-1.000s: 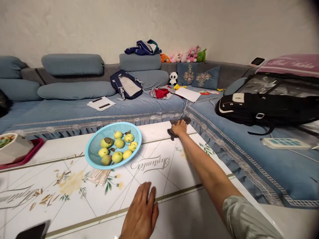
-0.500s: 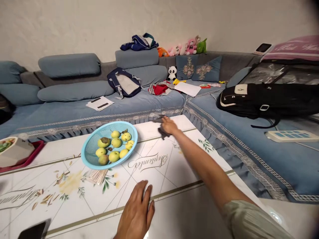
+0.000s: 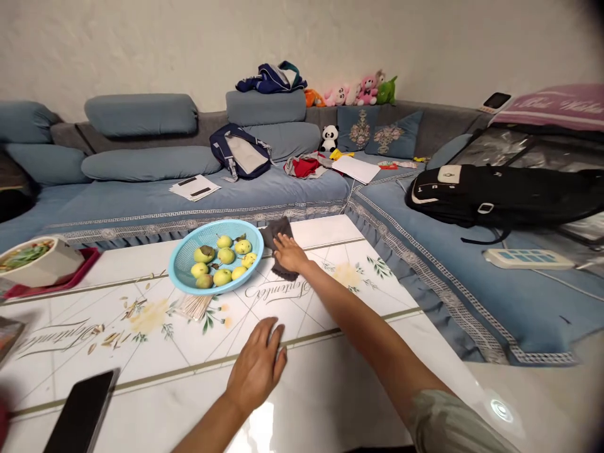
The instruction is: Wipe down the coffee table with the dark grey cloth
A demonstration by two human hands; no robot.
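Note:
My right hand (image 3: pixel 291 253) lies with spread fingers flat on a dark grey cloth (image 3: pixel 279 231) at the far side of the table. The cloth is bunched and close to the right rim of a light blue plastic basket (image 3: pixel 177 281). Several yellow-green fruits (image 3: pixel 225 255) sit in the basket, a few leaves among them. Nearer to me, my left hand (image 3: pixel 257 365) rests at the table's front part with its fingers stretched out, holding nothing. A bundle of thin wooden sticks (image 3: pixel 195 306) lies in front of the basket.
The white patterned table (image 3: pixel 325 302) bears scattered shells or peels (image 3: pixel 111 340), a black phone (image 3: pixel 82 412) and a white planter (image 3: pixel 44 264) on a red tray (image 3: pixel 89 259). A blue corner sofa (image 3: pixel 146 201) borders it, holding backpacks, papers, toys and a power strip (image 3: pixel 528 258).
My right hand has moved left and a little nearer with the cloth, toward the basket, and its fingers are now spread. My left hand stays on the table while the view has shifted slightly.

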